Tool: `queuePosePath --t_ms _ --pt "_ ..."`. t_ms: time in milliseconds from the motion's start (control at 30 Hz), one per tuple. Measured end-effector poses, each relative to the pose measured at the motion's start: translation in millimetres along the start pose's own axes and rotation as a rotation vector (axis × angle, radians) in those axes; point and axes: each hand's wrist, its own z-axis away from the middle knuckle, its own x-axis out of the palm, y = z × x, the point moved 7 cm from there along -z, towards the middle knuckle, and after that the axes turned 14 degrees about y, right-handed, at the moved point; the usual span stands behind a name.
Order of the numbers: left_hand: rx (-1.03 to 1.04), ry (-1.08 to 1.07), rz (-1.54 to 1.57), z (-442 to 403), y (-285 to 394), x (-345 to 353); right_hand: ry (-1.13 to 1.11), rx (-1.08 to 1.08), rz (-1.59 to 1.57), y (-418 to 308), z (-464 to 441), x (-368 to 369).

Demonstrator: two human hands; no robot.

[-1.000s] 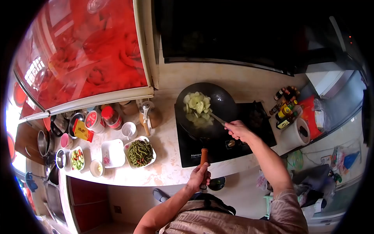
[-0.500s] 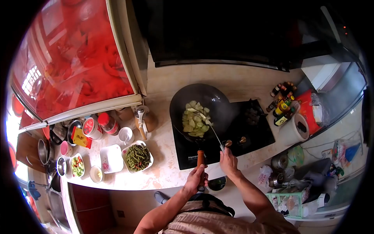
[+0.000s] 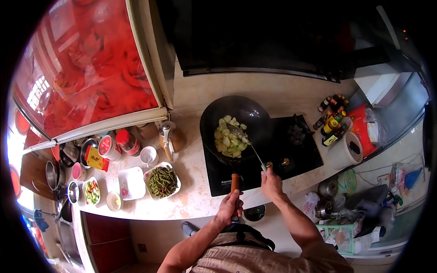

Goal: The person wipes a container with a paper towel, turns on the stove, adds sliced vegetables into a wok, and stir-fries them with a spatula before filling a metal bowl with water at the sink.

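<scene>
A dark wok (image 3: pixel 250 109) sits over the left part of the black stove (image 3: pixel 300 157). Pale green sliced vegetables (image 3: pixel 229 144) lie in its lower left part. My left hand (image 3: pixel 231 204) is closed around the wok's orange-brown handle (image 3: pixel 235 183). Held in my right hand (image 3: pixel 271 183) is a metal spatula (image 3: pixel 258 156); its blade is among the slices and partly hidden by them. Both hands are near the stove's front edge.
On the counter (image 3: pixel 191 195) at left are a dish of green beans (image 3: pixel 162 181), a white dish (image 3: pixel 132 183), a small bowl (image 3: pixel 114 201), a dish of chopped vegetables (image 3: pixel 92 192) and jars (image 3: pixel 128 142). Bottles (image 3: pixel 333 123) and a white bin (image 3: pixel 346 150) stand right.
My right hand has come down and left from over the stove, its arm nearer my body. The slices have shifted in the wok. The camera view has turned slightly.
</scene>
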Motion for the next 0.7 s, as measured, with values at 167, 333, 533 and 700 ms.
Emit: queuePosePath --t_ms 167,333,533,700 --pt "0.012 -0.01 -0.048 -1.7 1.3 -3.4 -0.051 -0.141 0.072 -38.4 -29.5 -104.9" --pt "0.006 -0.018 -0.054 -2.8 -1.1 -1.8 -0.327 -0.28 0.306 -81.6 -33.5 -155.9" --pt "0.002 -0.029 -0.037 -6.9 -5.2 -3.3 -0.265 -0.315 0.344 -81.5 -53.0 -68.0" --pt "0.002 -0.031 -0.038 -6.3 -2.3 -4.9 -0.148 -0.18 0.303 -67.5 -91.2 -45.6"
